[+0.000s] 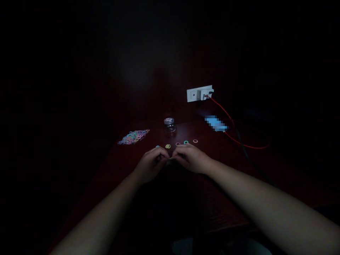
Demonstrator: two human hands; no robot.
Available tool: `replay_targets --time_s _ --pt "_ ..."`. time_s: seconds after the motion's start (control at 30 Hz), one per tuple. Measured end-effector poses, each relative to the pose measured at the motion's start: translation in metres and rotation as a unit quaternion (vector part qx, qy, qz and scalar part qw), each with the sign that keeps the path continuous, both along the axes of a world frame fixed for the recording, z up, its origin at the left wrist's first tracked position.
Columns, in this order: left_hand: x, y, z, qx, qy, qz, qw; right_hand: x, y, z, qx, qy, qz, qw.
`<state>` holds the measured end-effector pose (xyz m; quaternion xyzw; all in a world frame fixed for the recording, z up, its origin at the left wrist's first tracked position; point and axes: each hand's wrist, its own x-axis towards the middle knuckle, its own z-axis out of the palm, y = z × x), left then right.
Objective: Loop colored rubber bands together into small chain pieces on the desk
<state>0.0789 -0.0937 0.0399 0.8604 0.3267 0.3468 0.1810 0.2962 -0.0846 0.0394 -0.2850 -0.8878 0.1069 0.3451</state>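
A small yellow elastic band [171, 158] stretches between the fingertips of both hands, low over the dark red table. My left hand [152, 163] is closed, pinching the band's left end. From the other side my right hand [191, 157] pinches its right end, fingers curled. Just beyond the hands lies a row of small bands: a blue one [157, 146] partly hidden by my left hand, yellow ones [168, 146], a pink one [177, 144], a green one [186, 142] and an orange one [195, 141].
A heap of colourful bands [133, 137] lies at the table's left. Behind the row stands a small clear jar [169, 125] with a lid. A blurred-out lit device [216, 123] is at the right, its red cable [249, 146] running to a wall socket [199, 94].
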Motion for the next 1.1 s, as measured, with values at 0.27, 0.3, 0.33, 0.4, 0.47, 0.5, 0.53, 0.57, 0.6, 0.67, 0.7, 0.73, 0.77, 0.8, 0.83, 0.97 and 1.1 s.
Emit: replay_targets --time_s 0.27,0.3,0.33,0.4,0.47,0.5,0.53,0.57,0.6,0.67,0.7,0.73,0.77,0.8,0.83,0.97,1.1 --pt "-0.003 0.012 -0.006 -0.061 -0.073 0.034 0.995 -0.007 -0.001 0.0 0.006 0.008 0.002 1.0" --pt "-0.004 0.014 -0.005 -0.062 -0.088 0.042 0.993 -0.006 0.0 0.0 0.005 0.011 -0.005 1.0" --pt "-0.007 0.016 -0.005 -0.06 -0.108 0.057 0.991 -0.004 0.002 0.001 0.002 0.016 -0.017 1.0" --pt "-0.013 0.022 -0.005 -0.059 -0.149 0.098 0.982 0.003 0.007 0.002 0.005 0.036 -0.063 0.997" --pt "-0.021 0.031 -0.009 -0.066 -0.171 0.13 0.974 0.011 0.014 0.002 0.003 0.059 -0.106 0.993" --pt "-0.025 0.036 -0.012 -0.069 -0.174 0.142 0.972 0.015 0.019 0.001 -0.003 0.071 -0.127 0.989" --pt "-0.028 0.041 -0.016 -0.075 -0.178 0.152 0.969 0.019 0.024 0.0 -0.013 0.084 -0.145 0.986" --pt "-0.031 0.046 -0.019 -0.08 -0.182 0.158 0.967 0.022 0.028 -0.002 -0.021 0.098 -0.162 0.982" --pt "-0.032 0.051 -0.023 -0.084 -0.184 0.162 0.966 0.025 0.032 -0.004 -0.027 0.11 -0.178 0.977" --pt "-0.034 0.062 -0.028 -0.083 -0.176 0.163 0.967 0.03 0.04 -0.009 -0.04 0.122 -0.199 0.972" --pt "-0.033 0.067 -0.03 -0.078 -0.164 0.159 0.97 0.033 0.043 -0.011 -0.044 0.126 -0.208 0.969" --pt "-0.032 0.071 -0.03 -0.072 -0.146 0.152 0.975 0.035 0.046 -0.013 -0.047 0.129 -0.216 0.967" --pt "-0.03 0.076 -0.029 -0.067 -0.125 0.142 0.98 0.037 0.049 -0.015 -0.049 0.132 -0.226 0.964" --pt "-0.028 0.081 -0.027 -0.065 -0.102 0.131 0.984 0.039 0.052 -0.017 -0.051 0.135 -0.238 0.961" --pt "-0.026 0.085 -0.024 -0.068 -0.074 0.119 0.988 0.042 0.055 -0.018 -0.054 0.137 -0.25 0.957" --pt "-0.015 0.1 -0.013 -0.109 0.018 0.071 0.991 0.049 0.064 -0.023 -0.055 0.154 -0.293 0.942" --pt "-0.007 0.108 -0.01 -0.142 0.042 0.024 0.989 0.05 0.069 -0.026 -0.035 0.145 -0.298 0.943"
